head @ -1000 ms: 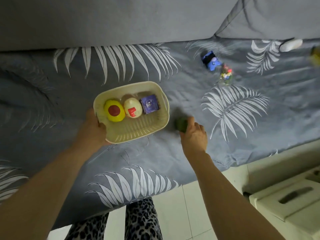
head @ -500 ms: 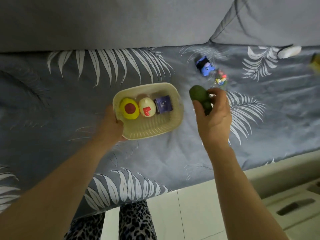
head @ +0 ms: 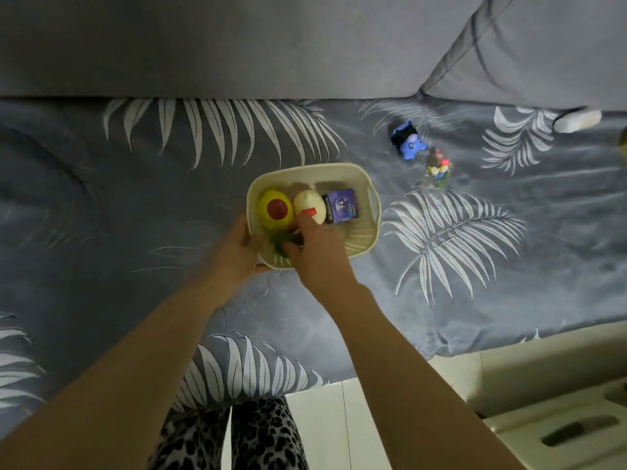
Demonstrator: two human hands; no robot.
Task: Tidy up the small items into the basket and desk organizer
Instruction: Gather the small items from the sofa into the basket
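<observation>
A cream plastic basket (head: pixel 368 201) sits on the leaf-patterned bed sheet. Inside it lie a yellow egg with a red spot (head: pixel 274 209), a cream egg with a red mark (head: pixel 309 205) and a small purple box (head: pixel 342 205). My left hand (head: pixel 239 247) grips the basket's near left rim. My right hand (head: pixel 317 252) reaches into the basket's near left corner, fingers closed around a dark green toy (head: pixel 280 242) that is blurred and mostly hidden by the fingers.
A blue toy (head: pixel 407 140) and a small clear colourful figure (head: pixel 437 169) lie on the sheet to the far right of the basket. A white object (head: pixel 576 119) rests near the pillow (head: pixel 543 45). A cream storage box (head: pixel 559 432) stands on the floor at lower right.
My right hand picked the green toy off the sheet, lifted it to the right of the basket, then carried it left and down into the basket. My left hand stayed on the rim.
</observation>
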